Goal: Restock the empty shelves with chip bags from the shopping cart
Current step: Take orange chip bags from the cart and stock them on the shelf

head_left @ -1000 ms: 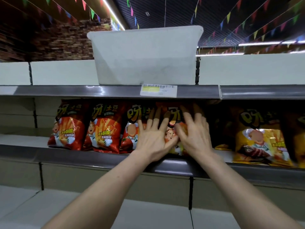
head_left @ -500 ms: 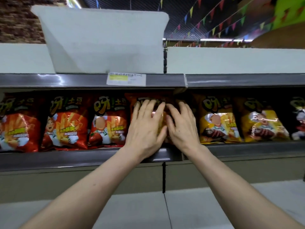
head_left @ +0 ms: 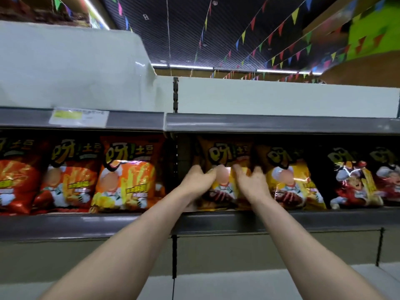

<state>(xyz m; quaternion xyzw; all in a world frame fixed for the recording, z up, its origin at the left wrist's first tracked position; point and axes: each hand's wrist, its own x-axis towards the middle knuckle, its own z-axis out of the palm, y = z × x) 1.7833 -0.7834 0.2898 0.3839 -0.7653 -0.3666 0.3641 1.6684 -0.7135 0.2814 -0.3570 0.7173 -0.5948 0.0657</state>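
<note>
A row of chip bags stands upright on the middle shelf (head_left: 216, 221). Red bags (head_left: 69, 178) fill the left, then an orange bag (head_left: 127, 176). Right of the shelf divider stands a yellow bag (head_left: 225, 156), a second yellow bag (head_left: 290, 180) beside it and black-and-red bags (head_left: 355, 180) further right. My left hand (head_left: 198, 180) grips the left side of the first yellow bag with curled fingers. My right hand (head_left: 251, 182) grips its right side the same way. The shopping cart is out of view.
A large white plastic bin (head_left: 71, 68) sits on the top shelf at the left, above a price label (head_left: 78, 116). White back panels (head_left: 281, 98) line the top shelf. A lower pale shelf (head_left: 216, 282) shows below my forearms.
The view has shifted right along the shelf. My hands left the orange bag, where they lay flat, and now curl round the sides of the first yellow bag past the divider.
</note>
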